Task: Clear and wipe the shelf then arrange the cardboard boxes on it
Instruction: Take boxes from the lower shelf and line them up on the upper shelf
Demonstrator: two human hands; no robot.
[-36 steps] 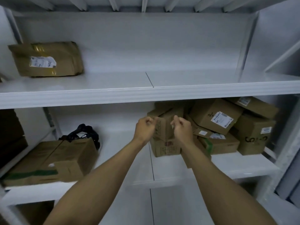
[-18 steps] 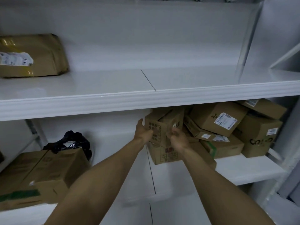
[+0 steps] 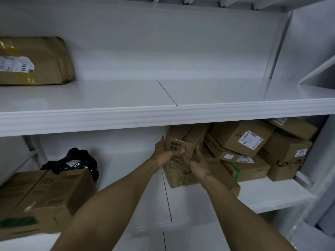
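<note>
While left grip (image 3: pixel 163 153) and right grip (image 3: pixel 199 164) clasp it | box (image 3: pixel 189 140): brown cardboard, black-printed, tilted.

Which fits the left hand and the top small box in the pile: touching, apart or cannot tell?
Touching. The head view shows the left hand gripping the small box, fingers across its printed front.

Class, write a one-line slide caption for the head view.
Left grip and right grip hold a box atop the pile on the lower shelf; one parcel sits on the upper shelf.
</note>
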